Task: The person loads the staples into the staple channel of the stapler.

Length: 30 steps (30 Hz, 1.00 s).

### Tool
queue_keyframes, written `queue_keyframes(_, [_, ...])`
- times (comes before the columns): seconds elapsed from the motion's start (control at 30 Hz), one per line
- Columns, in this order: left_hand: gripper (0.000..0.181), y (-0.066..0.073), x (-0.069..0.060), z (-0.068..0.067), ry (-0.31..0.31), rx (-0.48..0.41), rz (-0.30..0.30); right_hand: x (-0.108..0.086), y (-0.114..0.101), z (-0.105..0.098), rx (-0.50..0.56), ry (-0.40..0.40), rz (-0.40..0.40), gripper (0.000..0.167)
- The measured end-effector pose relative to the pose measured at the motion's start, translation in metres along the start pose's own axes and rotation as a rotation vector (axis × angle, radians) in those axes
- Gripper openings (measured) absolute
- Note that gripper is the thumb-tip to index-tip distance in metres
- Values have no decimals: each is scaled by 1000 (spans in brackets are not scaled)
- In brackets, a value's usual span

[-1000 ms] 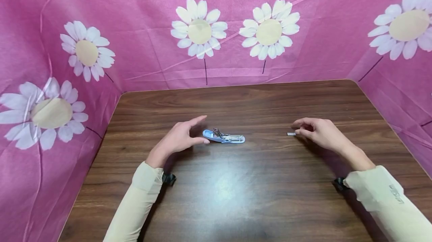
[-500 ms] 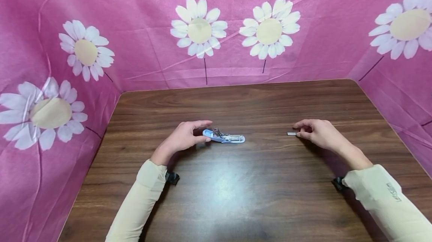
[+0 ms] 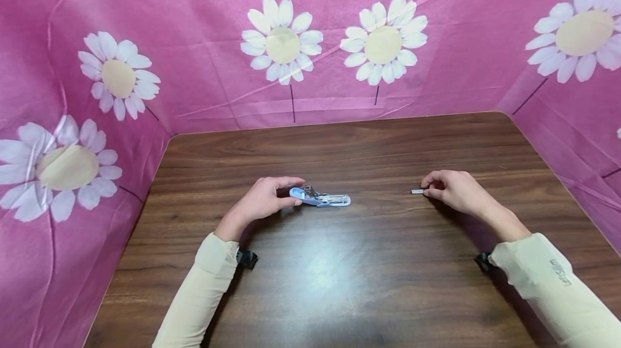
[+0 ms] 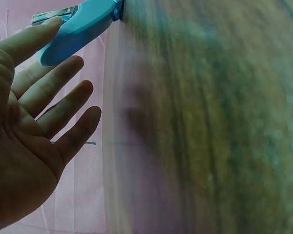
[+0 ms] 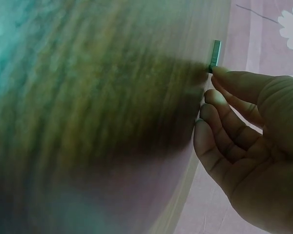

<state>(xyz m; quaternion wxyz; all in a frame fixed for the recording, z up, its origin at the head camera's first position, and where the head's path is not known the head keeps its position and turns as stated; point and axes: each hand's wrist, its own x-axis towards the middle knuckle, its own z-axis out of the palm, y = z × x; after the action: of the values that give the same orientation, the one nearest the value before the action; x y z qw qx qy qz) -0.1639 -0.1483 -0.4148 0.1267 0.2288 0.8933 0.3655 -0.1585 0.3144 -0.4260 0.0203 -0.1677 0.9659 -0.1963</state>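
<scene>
Pinching the left end of the blue stapler [image 3: 332,201] mid-frame, my left grip [image 3: 259,198] seems to steady it; my right grip [image 3: 456,190] pinches a staple strip [image 3: 416,192] right of centre. I judge this step as picking up the strip; the next move calls for a level lift. The right sleeve [image 3: 538,270] seemingly reads "Letsslim".

Blue stapler [image 3: 319,202]: cut off in the left wrist view, concealing the left hand's [image 3: 264,197] index fingertip. Grey strip [image 3: 416,192]: right end hidden by the right hand [image 3: 453,189]. Tabletop [image 4: 210,126]: blurred in both wrist views. Sleeves [image 3: 191,297]: cut off at the near edge.
</scene>
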Motion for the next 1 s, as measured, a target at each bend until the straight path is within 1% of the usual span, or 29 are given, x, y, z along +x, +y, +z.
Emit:
queue_keyframes(0.4, [39,-1,1,2,12,30,-8,1,-1,1,-8,-10,-2,8])
queue_keyframes(0.63, [38,0,0,2,3,6,-21,1,-1,3,-25,4,-20,10])
queue_keyframes(1.0, [37,0,0,3,1,-14,-24,3,-4,5,-45,34,-68,11])
